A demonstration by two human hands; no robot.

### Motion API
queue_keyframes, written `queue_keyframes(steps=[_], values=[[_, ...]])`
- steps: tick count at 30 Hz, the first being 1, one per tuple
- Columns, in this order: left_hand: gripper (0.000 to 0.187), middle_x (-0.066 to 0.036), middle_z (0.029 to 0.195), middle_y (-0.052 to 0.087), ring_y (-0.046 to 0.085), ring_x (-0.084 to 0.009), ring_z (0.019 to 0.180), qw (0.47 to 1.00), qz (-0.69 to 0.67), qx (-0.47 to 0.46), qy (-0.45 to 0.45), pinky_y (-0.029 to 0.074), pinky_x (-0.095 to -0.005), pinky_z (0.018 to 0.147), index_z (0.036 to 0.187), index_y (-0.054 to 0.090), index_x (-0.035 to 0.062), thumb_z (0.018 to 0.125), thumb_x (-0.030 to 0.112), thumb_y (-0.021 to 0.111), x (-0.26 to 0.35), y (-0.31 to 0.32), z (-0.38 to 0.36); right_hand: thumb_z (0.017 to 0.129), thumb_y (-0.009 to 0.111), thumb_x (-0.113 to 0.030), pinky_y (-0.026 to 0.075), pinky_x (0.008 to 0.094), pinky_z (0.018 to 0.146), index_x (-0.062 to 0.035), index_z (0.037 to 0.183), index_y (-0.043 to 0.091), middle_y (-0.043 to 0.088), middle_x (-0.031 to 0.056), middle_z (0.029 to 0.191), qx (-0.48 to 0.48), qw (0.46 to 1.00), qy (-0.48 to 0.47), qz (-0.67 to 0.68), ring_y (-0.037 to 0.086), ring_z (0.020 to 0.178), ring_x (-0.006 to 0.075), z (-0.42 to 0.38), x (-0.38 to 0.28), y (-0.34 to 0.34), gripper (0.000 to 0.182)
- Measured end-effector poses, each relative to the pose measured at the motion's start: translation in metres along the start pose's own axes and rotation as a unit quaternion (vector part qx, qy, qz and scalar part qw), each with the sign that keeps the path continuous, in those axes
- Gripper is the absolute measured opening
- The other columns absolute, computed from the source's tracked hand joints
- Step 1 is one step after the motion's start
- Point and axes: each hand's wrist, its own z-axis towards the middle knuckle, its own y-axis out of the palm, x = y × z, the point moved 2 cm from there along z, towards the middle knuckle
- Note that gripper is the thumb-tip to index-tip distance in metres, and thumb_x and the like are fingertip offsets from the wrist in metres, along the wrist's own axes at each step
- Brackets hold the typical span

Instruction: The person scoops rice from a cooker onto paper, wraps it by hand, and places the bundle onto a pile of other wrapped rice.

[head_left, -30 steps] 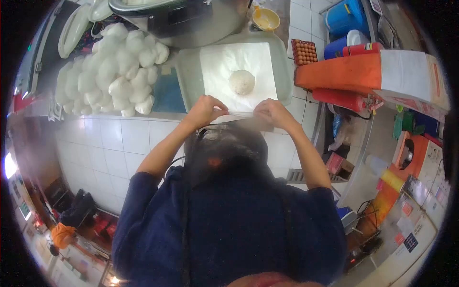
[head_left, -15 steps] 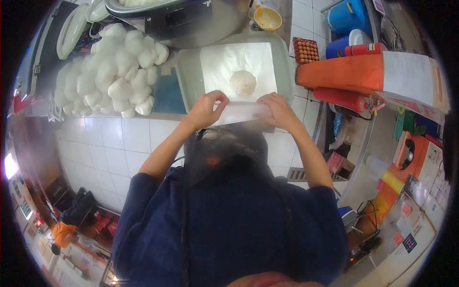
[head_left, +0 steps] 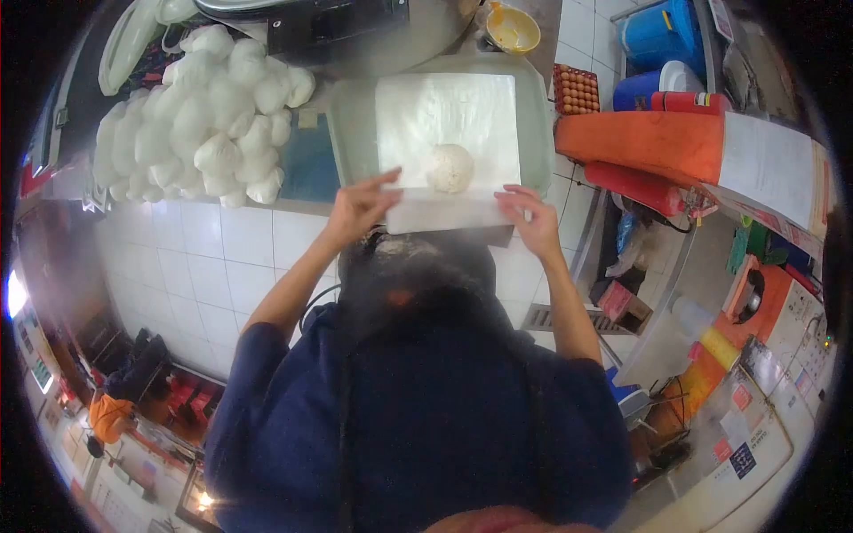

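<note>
A rounded mound of rice (head_left: 451,169) sits on a sheet of white wrapping paper (head_left: 444,107), laid over a pale green tray (head_left: 355,102). The near edge of the paper is folded up against the mound. At the left end of this fold is my left hand (head_left: 362,209), its thumb and fingers apart. My right hand (head_left: 533,222) grips the right end of the fold between thumb and fingers. To the left a large heap of white rounded packets (head_left: 195,133) is stacked.
A yellow bowl (head_left: 513,31) stands beyond the tray, near a large dark-sided pot (head_left: 338,27). Brown eggs fill a carton (head_left: 576,89) on the right. Farther right are an orange box-like panel (head_left: 640,147), a red cylinder (head_left: 635,189) and a blue bucket (head_left: 657,40).
My left hand has loosened from the paper and its fingers have spread. My right hand has shifted slightly right and down. The paper fold now lies close against the rice.
</note>
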Motion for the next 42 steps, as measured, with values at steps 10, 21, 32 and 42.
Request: queue_keyframes(steps=[10, 21, 32, 42], values=[[0.025, -0.008, 0.069, 0.064, 0.059, -0.0175, 0.063, 0.938, 0.006, 0.178, -0.296, 0.047, -0.0329, 0.062, 0.077, 0.067, -0.0014, 0.086, 0.022, 0.069, -0.009, 0.004, 0.056, 0.082, 0.071, -0.021, 0.051, 0.0359, 0.08, -0.002, 0.103, 0.07, 0.071, 0.0119, 0.093, -0.078, 0.952, 0.277, -0.109, 0.067, 0.085, 0.0306, 0.111, 0.015, -0.003, 0.028], [0.049, -0.018, 0.136, 0.051, 0.043, -0.0282, 0.132, 0.906, 0.349, -0.055, 0.232, 0.036, -0.0357, 0.112, 0.129, 0.051, -0.0047, 0.086, 0.015, 0.063, 0.028, 0.086, 0.041, 0.078, 0.069, -0.02, 0.046, 0.0453, 0.082, -0.0047, 0.095, 0.061, 0.06, 0.0166, 0.099, -0.4, 0.861, -0.074, -0.304, 0.057, 0.098, 0.0356, 0.228, -0.018, 0.042, 0.024], [0.04, -0.013, 0.116, 0.063, 0.062, -0.0294, 0.108, 0.95, 0.259, -0.156, 0.073, 0.052, -0.037, 0.09, 0.12, 0.056, -0.0009, 0.086, 0.018, 0.065, 0.016, 0.076, 0.046, 0.084, 0.055, -0.01, 0.055, 0.039, 0.082, -0.003, 0.114, 0.057, 0.066, 0.0184, 0.107, -0.157, 0.876, -0.252, -0.38, 0.063, 0.107, 0.03, 0.089, -0.054, 0.039, 0.031], [0.039, -0.015, 0.123, 0.063, 0.062, -0.03, 0.11, 0.91, 0.311, -0.07, 0.267, 0.052, -0.038, 0.095, 0.119, 0.061, 0.0023, 0.083, 0.013, 0.068, 0.027, 0.041, 0.044, 0.08, 0.058, -0.01, 0.05, 0.0352, 0.094, -0.0018, 0.114, 0.063, 0.066, 0.0127, 0.114, -0.035, 0.909, -0.259, -0.324, 0.062, 0.11, 0.0303, 0.037, -0.029, 0.037, 0.035]])
